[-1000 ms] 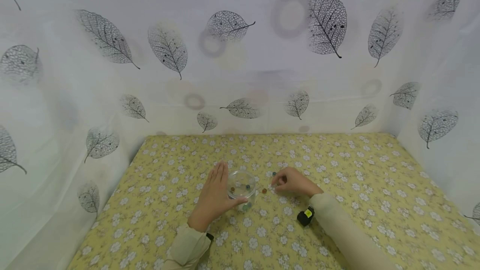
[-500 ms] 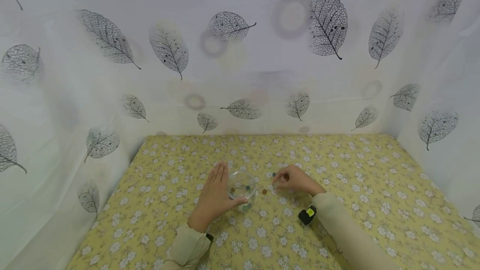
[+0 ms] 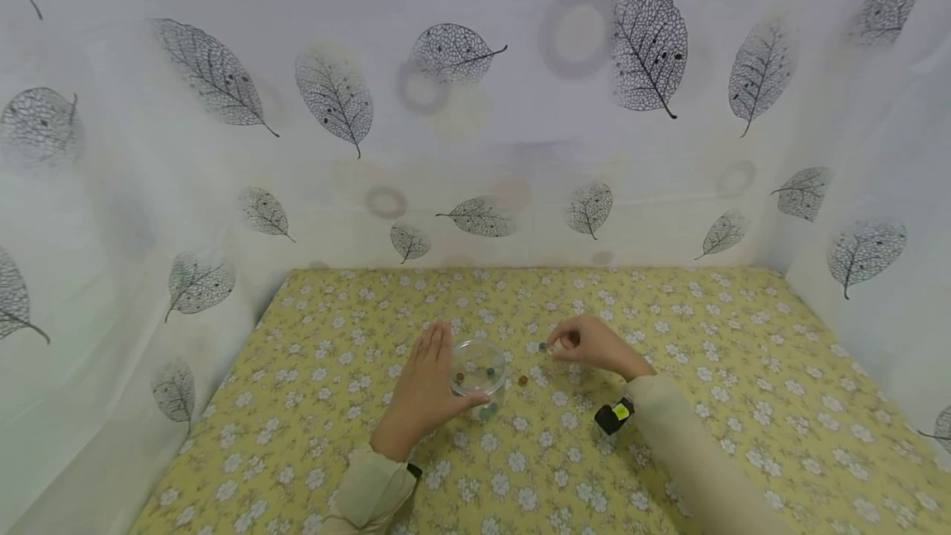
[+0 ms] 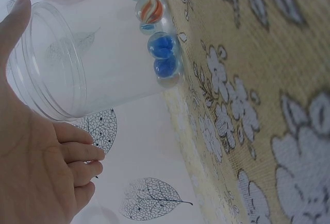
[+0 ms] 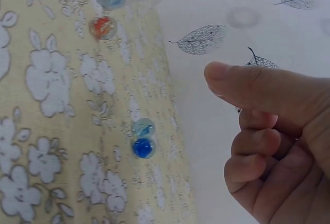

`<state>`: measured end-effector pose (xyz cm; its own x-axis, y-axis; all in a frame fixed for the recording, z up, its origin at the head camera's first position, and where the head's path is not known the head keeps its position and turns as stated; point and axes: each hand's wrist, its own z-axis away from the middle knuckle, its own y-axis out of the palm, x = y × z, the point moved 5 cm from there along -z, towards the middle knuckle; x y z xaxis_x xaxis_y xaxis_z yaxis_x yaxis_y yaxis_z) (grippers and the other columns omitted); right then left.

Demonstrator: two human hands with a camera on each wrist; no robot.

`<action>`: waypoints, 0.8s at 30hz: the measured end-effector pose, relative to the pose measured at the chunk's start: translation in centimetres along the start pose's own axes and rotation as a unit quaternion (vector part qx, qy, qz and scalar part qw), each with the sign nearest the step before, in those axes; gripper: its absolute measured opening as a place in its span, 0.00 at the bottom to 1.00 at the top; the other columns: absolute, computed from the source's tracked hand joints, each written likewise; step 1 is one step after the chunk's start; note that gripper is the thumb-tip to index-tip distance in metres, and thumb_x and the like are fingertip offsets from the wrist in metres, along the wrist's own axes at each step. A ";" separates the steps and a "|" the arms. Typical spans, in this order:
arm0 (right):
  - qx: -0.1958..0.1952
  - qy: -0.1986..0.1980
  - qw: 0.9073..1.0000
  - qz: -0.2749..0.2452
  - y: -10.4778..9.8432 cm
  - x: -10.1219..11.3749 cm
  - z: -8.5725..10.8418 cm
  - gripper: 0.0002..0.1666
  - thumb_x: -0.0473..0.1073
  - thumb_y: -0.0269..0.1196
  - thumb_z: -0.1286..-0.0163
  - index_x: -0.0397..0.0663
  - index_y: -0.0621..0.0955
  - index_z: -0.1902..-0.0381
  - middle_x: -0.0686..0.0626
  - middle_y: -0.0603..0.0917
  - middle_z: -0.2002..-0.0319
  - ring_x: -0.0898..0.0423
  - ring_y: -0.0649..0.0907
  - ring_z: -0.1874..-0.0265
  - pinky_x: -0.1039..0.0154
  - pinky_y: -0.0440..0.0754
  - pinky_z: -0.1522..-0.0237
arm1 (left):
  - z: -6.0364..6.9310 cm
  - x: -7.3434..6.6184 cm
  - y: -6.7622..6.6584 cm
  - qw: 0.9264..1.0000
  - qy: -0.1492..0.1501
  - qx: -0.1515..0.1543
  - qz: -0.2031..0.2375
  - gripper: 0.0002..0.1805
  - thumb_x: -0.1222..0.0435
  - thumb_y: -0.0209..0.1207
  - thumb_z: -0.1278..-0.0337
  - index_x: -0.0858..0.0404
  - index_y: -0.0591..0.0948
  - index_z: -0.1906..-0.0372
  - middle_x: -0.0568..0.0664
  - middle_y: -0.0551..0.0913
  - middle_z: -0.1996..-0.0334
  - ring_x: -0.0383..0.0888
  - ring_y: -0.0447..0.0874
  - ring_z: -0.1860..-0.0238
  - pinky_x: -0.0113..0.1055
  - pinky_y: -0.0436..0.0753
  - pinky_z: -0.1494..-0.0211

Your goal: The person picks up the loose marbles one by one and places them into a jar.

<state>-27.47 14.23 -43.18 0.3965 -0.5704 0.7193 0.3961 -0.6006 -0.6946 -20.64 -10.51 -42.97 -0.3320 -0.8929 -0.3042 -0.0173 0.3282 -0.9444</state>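
Observation:
A clear plastic jar (image 3: 496, 395) stands upright on the cloth, with several glass marbles (image 4: 162, 46) at its bottom, blue, green and orange-swirled. My left hand (image 3: 419, 395) lies alongside the jar, fingers straight on its left side and thumb across the near side of its rim. To the right of the jar, my right hand (image 3: 594, 345) hovers low with loosely bent fingers. Its thumb and index tips look apart, and I see nothing between them. Close by its fingertips, a blue marble (image 5: 143, 148) and a paler one (image 5: 143, 127) touch each other on the cloth.
An orange marble (image 3: 523, 380) lies on the cloth between the jar and the right hand. The yellow floral tablecloth (image 3: 706, 452) reaches back to a white leaf-print curtain (image 3: 475, 147), which also hangs at both sides. A black wrist device (image 3: 613, 416) sits under the right wrist.
My right hand has shifted slightly up and to the right, so the marbles by its fingertips show more fully. The left hand and the jar stay in place.

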 end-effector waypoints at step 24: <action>-0.028 -0.011 0.999 -0.015 -2.3 3.7 -1.2 0.10 0.38 0.66 0.39 0.43 0.85 0.59 0.55 0.68 0.84 0.64 0.63 0.85 0.68 0.73 0.75 | 0.0 0.2 0.3 1.000 -0.004 0.002 0.000 0.63 0.31 0.57 0.57 0.70 0.47 0.27 0.61 0.44 0.25 0.57 0.44 0.25 0.51 0.49 0.23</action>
<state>-27.91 12.89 -38.90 0.4033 -0.5400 0.7387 0.3612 -0.6478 -0.6707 -20.72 -10.54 -43.28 -0.3254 -0.8949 -0.3053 -0.0140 0.3274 -0.9448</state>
